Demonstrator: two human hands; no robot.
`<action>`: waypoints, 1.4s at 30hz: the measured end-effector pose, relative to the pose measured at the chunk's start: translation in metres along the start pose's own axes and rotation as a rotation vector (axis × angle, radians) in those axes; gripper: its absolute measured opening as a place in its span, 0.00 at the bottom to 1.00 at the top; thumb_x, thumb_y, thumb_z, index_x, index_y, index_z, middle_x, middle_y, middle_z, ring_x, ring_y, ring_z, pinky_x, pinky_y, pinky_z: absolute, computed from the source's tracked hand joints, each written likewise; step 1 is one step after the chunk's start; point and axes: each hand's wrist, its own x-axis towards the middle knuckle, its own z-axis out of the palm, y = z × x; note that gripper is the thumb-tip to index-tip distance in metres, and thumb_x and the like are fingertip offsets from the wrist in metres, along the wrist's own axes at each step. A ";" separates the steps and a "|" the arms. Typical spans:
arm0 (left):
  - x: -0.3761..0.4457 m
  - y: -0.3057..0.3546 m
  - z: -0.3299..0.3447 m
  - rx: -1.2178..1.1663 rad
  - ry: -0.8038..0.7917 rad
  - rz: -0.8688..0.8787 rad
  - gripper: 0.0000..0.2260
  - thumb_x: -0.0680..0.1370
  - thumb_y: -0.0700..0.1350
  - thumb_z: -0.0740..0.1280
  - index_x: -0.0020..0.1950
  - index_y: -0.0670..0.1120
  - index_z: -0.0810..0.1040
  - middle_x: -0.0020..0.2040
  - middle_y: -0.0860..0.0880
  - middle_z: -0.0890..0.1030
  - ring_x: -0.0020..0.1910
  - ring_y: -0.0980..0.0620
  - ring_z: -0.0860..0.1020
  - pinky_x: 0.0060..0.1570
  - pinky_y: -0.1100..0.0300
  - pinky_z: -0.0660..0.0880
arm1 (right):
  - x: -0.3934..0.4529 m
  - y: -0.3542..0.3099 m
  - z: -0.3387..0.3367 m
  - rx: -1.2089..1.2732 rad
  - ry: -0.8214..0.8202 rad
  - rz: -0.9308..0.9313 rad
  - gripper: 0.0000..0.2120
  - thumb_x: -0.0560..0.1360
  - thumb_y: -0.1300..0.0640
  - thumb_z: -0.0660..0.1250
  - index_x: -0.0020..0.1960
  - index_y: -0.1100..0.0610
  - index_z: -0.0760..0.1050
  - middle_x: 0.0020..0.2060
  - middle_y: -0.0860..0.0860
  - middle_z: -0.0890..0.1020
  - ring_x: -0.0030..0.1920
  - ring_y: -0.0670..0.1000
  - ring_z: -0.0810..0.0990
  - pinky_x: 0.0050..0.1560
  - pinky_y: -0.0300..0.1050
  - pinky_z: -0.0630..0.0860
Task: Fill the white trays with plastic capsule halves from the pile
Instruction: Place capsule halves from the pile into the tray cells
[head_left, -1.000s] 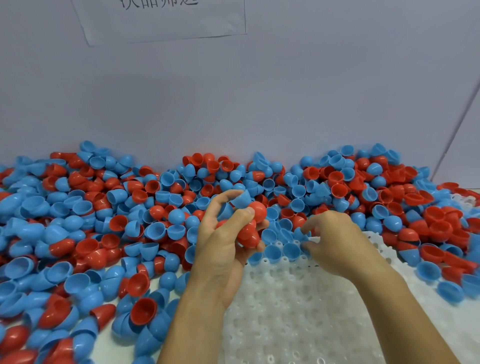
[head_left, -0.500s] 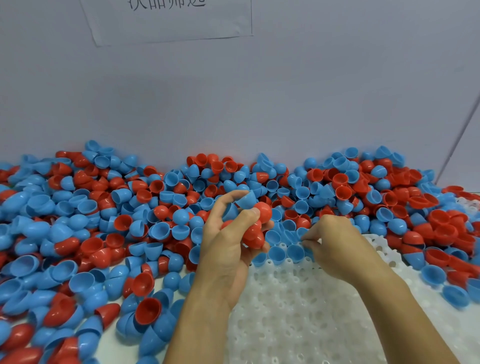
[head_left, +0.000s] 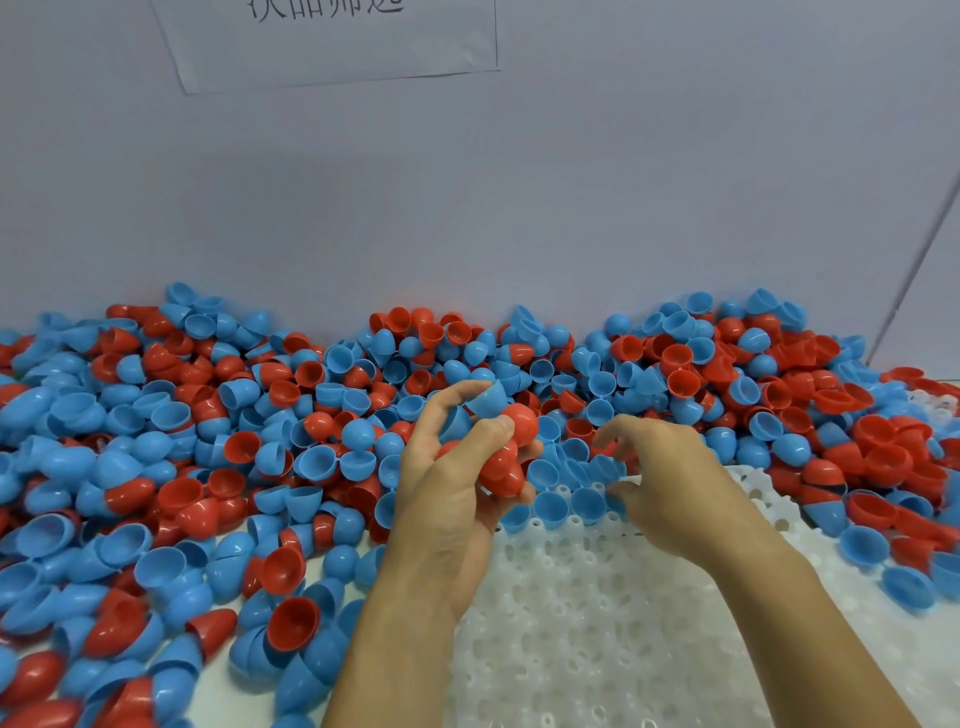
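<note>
Wall paper sheet (head_left: 332, 36): writing cropped, unreadable.

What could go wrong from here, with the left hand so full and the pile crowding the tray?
1. The left hand grips a loose cluster of red halves and a blue half at its fingertips; one may slip out and fall.
2. The pile presses against the white tray, so loose halves could roll onto open holes.
3. The right hand works beside the seated blue halves and might knock them out.
</note>
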 end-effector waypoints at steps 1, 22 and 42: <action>0.000 0.000 0.000 0.001 -0.003 0.001 0.15 0.62 0.46 0.75 0.48 0.57 0.84 0.49 0.44 0.86 0.44 0.45 0.85 0.30 0.57 0.78 | 0.000 0.001 0.001 -0.008 -0.003 -0.010 0.22 0.74 0.62 0.74 0.64 0.46 0.76 0.58 0.47 0.80 0.55 0.51 0.80 0.55 0.50 0.81; 0.001 0.001 -0.001 0.006 -0.007 -0.003 0.15 0.61 0.46 0.75 0.46 0.57 0.84 0.47 0.45 0.86 0.42 0.46 0.85 0.30 0.58 0.78 | 0.000 0.009 0.004 0.022 0.028 -0.075 0.19 0.76 0.62 0.71 0.64 0.48 0.80 0.60 0.47 0.82 0.58 0.51 0.80 0.57 0.52 0.81; 0.000 0.000 0.000 0.029 -0.006 0.005 0.15 0.62 0.46 0.75 0.48 0.56 0.84 0.47 0.45 0.85 0.43 0.46 0.85 0.31 0.58 0.78 | -0.001 -0.001 0.008 0.033 0.031 -0.255 0.14 0.78 0.56 0.70 0.63 0.46 0.81 0.59 0.45 0.78 0.62 0.47 0.73 0.58 0.41 0.72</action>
